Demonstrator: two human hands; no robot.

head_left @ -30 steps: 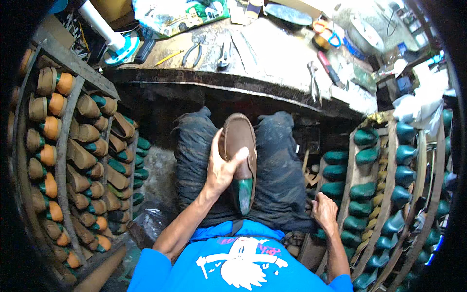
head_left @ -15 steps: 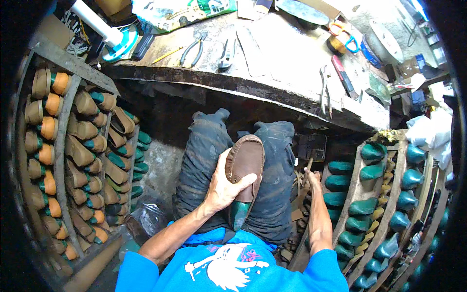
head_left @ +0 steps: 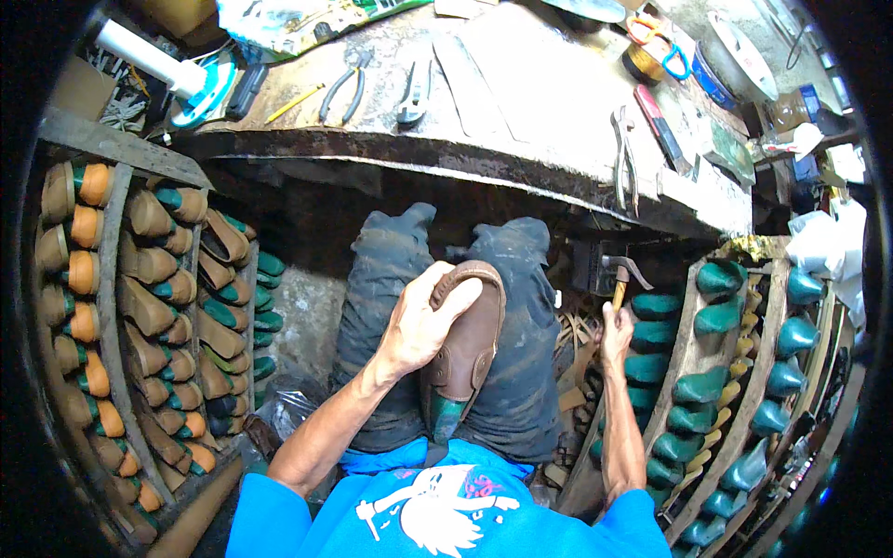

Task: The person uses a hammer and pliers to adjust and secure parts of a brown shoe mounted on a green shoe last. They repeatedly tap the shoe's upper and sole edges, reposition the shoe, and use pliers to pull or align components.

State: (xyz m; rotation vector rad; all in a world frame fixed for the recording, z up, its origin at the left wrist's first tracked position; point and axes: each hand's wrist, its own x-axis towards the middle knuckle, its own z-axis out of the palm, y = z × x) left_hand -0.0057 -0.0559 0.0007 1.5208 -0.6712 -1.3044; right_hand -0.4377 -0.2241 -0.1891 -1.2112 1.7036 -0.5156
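My left hand (head_left: 417,321) grips a brown leather shoe (head_left: 462,358) that rests over my lap between my thighs, its rounded end pointing away from me. The thumb lies across the top of the leather. Out of the end nearest me pokes a green shoe last (head_left: 447,416). Off to the right, beside my knee, my right hand (head_left: 615,337) is closed round the wooden handle of a hammer (head_left: 620,290). The hammer stands with its curved metal head up, apart from the shoe.
Ahead is a workbench (head_left: 549,121) with pliers (head_left: 345,88), pincers (head_left: 622,153), a red-handled knife (head_left: 659,126) and scissors (head_left: 676,63). A wooden rack (head_left: 113,270) of brown shoes on lasts stands left. Another rack (head_left: 665,395) holds green lasts on the right.
The hammer has risen into clear view at my right hand. My left hand has shifted forward along the shoe, its thumb now nearer the far end, and the shoe has tilted.
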